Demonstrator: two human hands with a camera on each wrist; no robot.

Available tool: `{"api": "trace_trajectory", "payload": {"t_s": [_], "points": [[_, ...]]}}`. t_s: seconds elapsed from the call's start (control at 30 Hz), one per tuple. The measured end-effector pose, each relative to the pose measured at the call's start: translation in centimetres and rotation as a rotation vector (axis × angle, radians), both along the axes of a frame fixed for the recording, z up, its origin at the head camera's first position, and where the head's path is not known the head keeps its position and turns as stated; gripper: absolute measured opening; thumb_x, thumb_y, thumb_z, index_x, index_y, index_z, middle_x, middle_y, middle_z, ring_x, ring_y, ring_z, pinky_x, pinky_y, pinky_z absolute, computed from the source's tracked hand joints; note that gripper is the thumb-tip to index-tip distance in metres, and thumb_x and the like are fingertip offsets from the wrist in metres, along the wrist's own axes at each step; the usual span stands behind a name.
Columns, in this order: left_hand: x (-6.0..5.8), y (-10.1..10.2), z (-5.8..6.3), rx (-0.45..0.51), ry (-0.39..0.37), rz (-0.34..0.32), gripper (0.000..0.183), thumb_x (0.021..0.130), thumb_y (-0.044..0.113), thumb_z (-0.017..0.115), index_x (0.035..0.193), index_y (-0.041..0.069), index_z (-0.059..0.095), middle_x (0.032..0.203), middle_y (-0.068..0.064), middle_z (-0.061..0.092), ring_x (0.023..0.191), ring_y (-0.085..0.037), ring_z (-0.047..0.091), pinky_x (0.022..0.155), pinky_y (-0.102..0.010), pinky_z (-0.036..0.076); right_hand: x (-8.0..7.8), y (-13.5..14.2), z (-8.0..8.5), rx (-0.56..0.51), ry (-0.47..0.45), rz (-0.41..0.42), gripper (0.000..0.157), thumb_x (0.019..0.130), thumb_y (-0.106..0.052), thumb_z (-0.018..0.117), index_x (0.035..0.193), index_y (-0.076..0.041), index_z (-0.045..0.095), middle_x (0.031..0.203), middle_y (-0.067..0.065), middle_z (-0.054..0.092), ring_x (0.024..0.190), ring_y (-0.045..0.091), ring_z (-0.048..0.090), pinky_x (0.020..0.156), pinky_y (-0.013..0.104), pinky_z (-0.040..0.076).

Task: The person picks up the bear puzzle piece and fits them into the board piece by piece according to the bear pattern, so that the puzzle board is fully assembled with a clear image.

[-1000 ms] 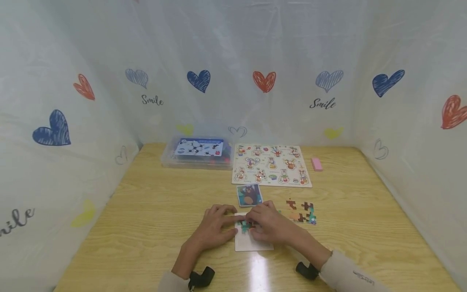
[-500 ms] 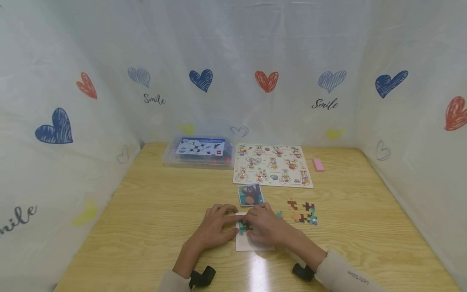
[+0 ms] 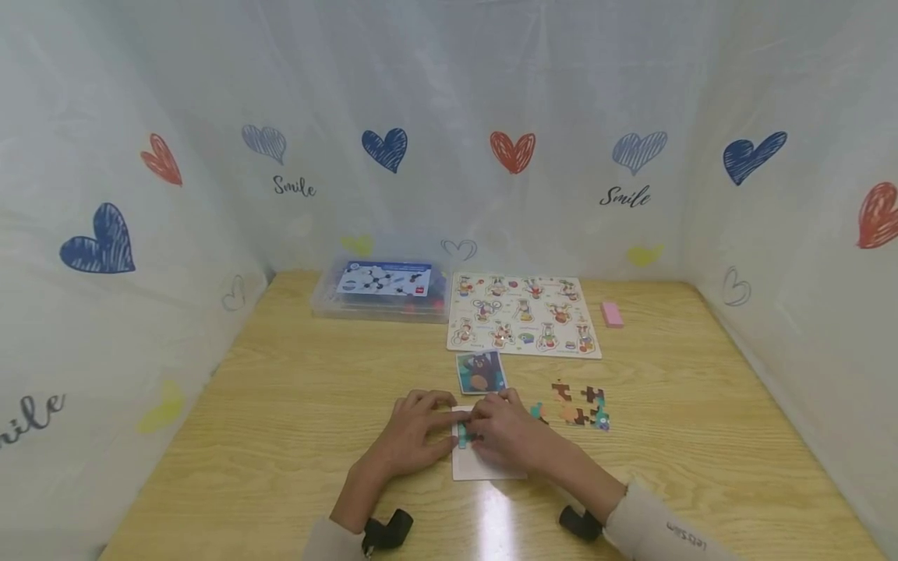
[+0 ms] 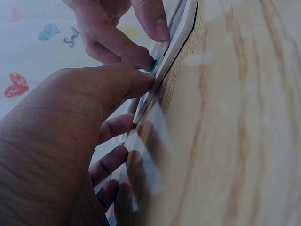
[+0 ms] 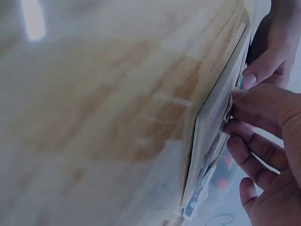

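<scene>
Leftward, by a little, the right hand [image 3: 508,432] has shifted since the earlier head view, covering more of the puzzle pieces [image 3: 462,436] on the white board [image 3: 484,468]. From my end, I judge the key relation to be that these pieces lie directly under its bent thumb and forefinger, at the board's far left; it is the nearer hand. Those tips look slightly apart, but I can't tell whether they pinch a piece. The left hand [image 3: 414,436] grips nothing I can see; its spread thumb and forefinger touch the board's left edge. I see the teal strip running away from the person along that edge, towards the bear card [image 3: 480,372]; the pieces' full long axis is hidden.
</scene>
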State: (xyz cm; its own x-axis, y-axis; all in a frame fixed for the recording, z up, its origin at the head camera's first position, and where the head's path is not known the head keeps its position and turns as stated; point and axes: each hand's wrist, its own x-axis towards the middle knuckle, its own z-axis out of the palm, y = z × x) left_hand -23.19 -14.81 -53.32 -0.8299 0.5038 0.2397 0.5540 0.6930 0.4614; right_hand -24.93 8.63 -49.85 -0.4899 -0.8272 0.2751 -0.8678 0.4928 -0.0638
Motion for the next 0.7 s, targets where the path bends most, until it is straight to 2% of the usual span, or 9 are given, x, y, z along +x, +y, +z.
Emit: {"api": "trace_trajectory", "payload": {"t_s": [0.23, 0.4, 0.7], "points": [[-0.03, -0.01, 0.15, -0.012, -0.012, 0.003, 0.038, 0.094, 0.037, 0.064, 0.132, 0.033, 0.067, 0.135, 0.005, 0.053, 0.121, -0.021, 0.042, 0.093, -0.048, 0.033, -0.03, 0.33, 0.27, 0.006, -0.047, 0.031, 0.014, 0.089, -0.026, 0.076, 0.101, -0.02, 0.08, 0.109, -0.003, 0.068, 0.106, 0.015, 0.058, 0.087, 0.037, 0.035], [-0.01, 0.11, 0.14, -0.018, 0.0, 0.002, 0.038, 0.094, 0.038, 0.064, 0.132, 0.034, 0.067, 0.135, 0.004, 0.054, 0.122, -0.022, 0.043, 0.093, -0.048, 0.034, -0.04, 0.57, -0.11, -0.018, -0.002, 0.058, 0.011, 0.088, -0.026, 0.077, 0.097, -0.021, 0.081, 0.105, -0.006, 0.069, 0.102, 0.013, 0.058, 0.085, 0.036, 0.035], [-0.03, 0.23, 0.0, -0.007, 0.016, 0.016, 0.039, 0.093, 0.034, 0.066, 0.132, 0.037, 0.066, 0.134, 0.005, 0.054, 0.122, -0.023, 0.042, 0.094, -0.05, 0.034, 0.35, 0.47, 0.05, -0.017, 0.042, 0.03, 0.013, 0.09, -0.024, 0.075, 0.1, -0.019, 0.081, 0.107, -0.006, 0.07, 0.102, 0.014, 0.059, 0.085, 0.038, 0.036]]}}
